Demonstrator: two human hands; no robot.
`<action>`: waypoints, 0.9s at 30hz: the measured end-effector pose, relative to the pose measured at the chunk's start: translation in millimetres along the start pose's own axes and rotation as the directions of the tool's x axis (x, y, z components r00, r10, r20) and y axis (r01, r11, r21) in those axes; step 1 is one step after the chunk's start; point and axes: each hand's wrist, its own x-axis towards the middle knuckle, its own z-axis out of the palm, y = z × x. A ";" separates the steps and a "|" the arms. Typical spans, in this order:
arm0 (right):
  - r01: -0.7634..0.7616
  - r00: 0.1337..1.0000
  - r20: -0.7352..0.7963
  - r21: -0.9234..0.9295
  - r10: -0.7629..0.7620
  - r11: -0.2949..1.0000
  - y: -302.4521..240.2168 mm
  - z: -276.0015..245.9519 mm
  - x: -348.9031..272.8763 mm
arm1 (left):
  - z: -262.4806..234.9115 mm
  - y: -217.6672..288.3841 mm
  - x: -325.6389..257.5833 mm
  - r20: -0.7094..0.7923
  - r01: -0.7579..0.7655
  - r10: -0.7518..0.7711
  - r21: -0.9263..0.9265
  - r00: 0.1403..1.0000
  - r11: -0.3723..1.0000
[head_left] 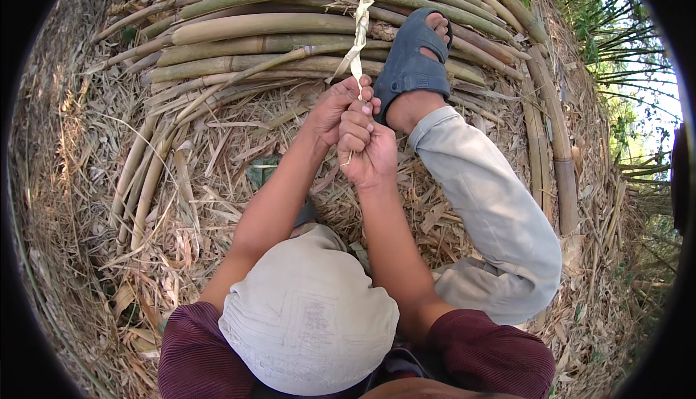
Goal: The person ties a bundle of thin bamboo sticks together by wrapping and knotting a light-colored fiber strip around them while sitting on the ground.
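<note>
A pale, twisted strip [360,22], like split bamboo or plant fibre, runs over a bundle of bamboo poles [254,29] and down to my hands. My left hand [338,112] pinches it just below the lowest poles. Right against it, slightly lower and to the right, my right hand [367,149] is closed in a fist around the strip's lower part. A thin tail end pokes out beneath that fist. My right foot, in a dark blue sandal [415,65], presses on the poles beside the strip.
Dry leaves and bamboo litter [210,174] cover the ground. Thinner poles [148,181] slant under the bundle at left, and thick ones [562,159] lie at right. My bent left knee [308,312] in grey trousers rises between my arms. Green bamboo growth [631,58] stands at far right.
</note>
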 end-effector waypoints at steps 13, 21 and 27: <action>-0.030 0.925 -0.303 -0.660 -0.230 0.751 -1.9 40.7 -11.5 | 74.7 30.2 -11.5 -0.459 0.208 0.209 0.702 0.864 0.681; -0.346 0.651 0.704 -0.058 -0.284 -0.937 15.1 37.2 -8.6 | 89.0 33.9 23.0 -0.336 0.414 0.469 0.907 0.817 -0.072; -0.448 0.759 0.572 0.112 -0.312 -0.887 -17.1 34.5 25.8 | 59.9 39.6 54.6 -0.223 0.458 0.534 0.812 0.816 -0.361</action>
